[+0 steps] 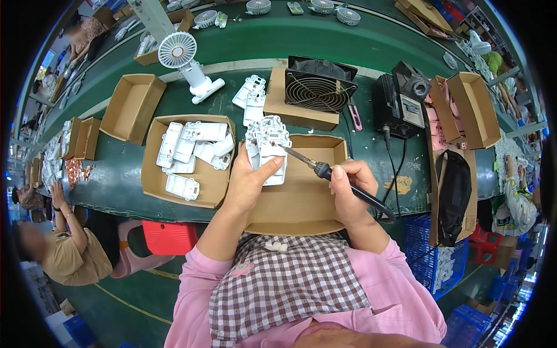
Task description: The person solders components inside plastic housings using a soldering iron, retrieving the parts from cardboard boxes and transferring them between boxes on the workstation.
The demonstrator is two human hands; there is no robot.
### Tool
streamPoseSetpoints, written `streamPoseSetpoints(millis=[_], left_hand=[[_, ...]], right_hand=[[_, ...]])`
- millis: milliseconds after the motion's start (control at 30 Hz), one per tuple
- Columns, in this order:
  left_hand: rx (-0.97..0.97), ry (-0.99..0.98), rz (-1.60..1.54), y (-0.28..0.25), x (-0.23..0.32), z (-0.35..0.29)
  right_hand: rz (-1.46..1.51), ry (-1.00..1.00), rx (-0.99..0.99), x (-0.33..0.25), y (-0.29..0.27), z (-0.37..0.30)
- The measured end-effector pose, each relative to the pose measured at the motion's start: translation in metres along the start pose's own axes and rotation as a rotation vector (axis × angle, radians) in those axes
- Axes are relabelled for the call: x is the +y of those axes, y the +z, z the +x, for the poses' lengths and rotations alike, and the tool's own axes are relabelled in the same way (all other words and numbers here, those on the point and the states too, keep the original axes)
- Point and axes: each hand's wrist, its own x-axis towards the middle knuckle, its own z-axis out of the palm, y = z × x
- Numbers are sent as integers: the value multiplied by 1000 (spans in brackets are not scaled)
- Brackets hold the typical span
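My left hand is closed around white plastic casings with small metal contacts, holding them above the near cardboard tray. A soldering iron with a black handle rests in the closed fingers of my right hand. Its metal tip points left and up, at the edge of the casings; whether it touches them I cannot tell. Beneath both hands lies the open cardboard tray. Left of it, a second cardboard tray contains several white casings. More casings are piled just beyond my left hand.
A black cooling fan stands on a cardboard box. The black soldering station is at right, its cable hanging near my right hand. A white handheld fan stands at the back left. Pink parts fill a box at right. A co-worker sits left.
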Motion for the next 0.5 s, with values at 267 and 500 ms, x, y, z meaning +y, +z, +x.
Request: streamPoseSetpoints(millis=[267,500], left_hand=[[8,7,36,1,0,-1],[16,24,49,2,0,0]], right_hand=[[-74,49,-16,-2,0,1],[-97,28,-16,-1,0,2]])
